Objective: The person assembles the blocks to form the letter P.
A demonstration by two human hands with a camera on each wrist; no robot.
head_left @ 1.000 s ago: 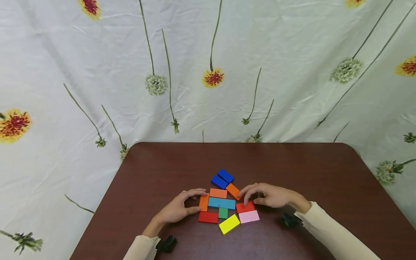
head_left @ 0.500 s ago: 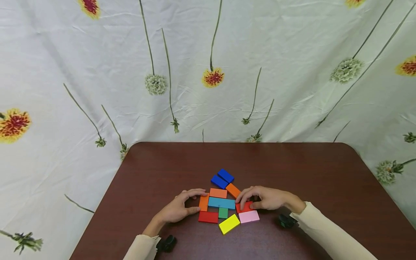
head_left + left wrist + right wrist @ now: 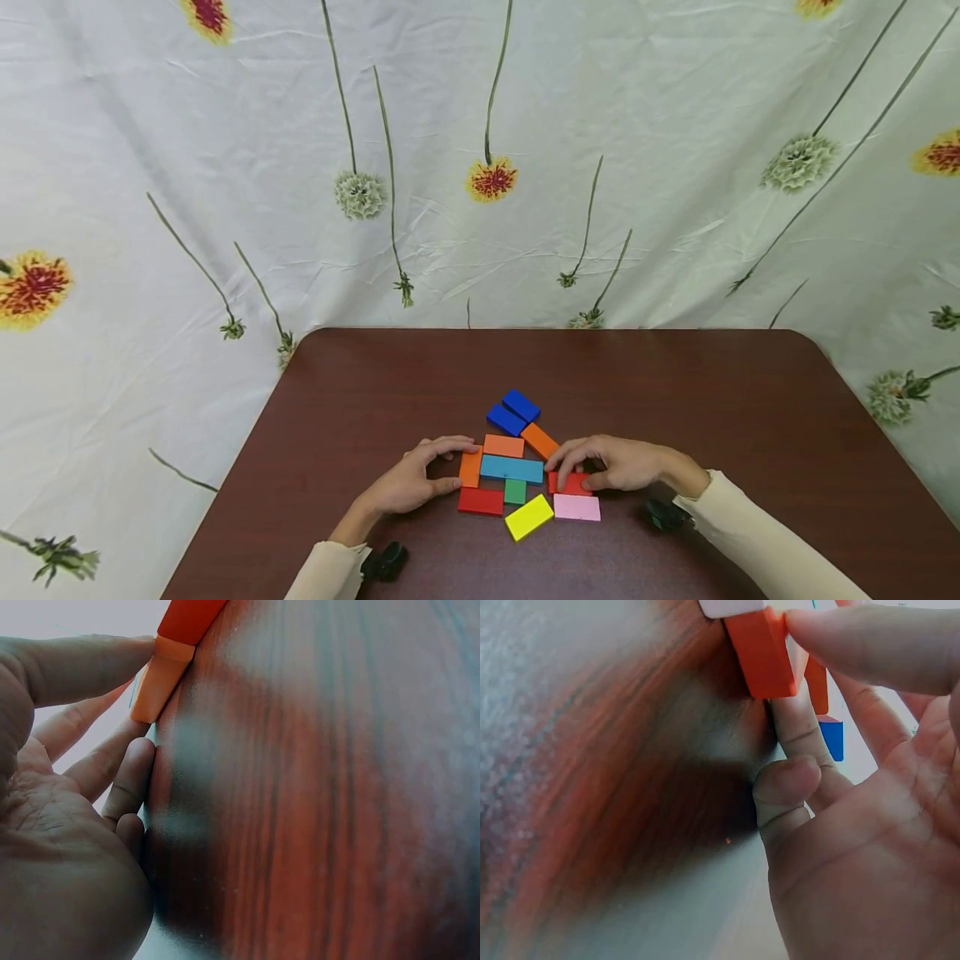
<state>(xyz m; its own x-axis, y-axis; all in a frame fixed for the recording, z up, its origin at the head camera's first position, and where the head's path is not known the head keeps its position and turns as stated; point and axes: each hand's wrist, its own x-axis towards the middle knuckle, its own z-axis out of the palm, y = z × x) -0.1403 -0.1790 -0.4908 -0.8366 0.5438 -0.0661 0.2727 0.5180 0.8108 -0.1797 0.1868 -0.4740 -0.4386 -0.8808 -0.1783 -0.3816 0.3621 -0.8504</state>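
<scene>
Flat coloured blocks lie together on a dark brown table. My left hand (image 3: pixel 408 482) holds the upright orange block (image 3: pixel 470 470) at the group's left side, thumb at its near end and fingers at its far end; the left wrist view shows its orange side (image 3: pixel 160 681) between them. At the right, my right hand (image 3: pixel 626 463) pinches a red block (image 3: pixel 574 482) between thumb and fingers; its end face (image 3: pixel 765 660) shows beside the thumb in the right wrist view. A pink block (image 3: pixel 577 507) lies against the red block's near side.
Between the hands lie a light-blue block (image 3: pixel 512 468), a salmon block (image 3: pixel 504 446), a green block (image 3: pixel 515 492), another red block (image 3: pixel 481 501) and a yellow block (image 3: pixel 529 517). Beyond them are a slanted orange block (image 3: pixel 539 440) and two dark-blue blocks (image 3: pixel 521 406). A flowered cloth (image 3: pixel 420 242) hangs behind the table (image 3: pixel 375 375).
My right hand has come down and gripped the red block. The red and pink blocks have turned straighter and shifted slightly right and nearer. My left hand has stayed in place.
</scene>
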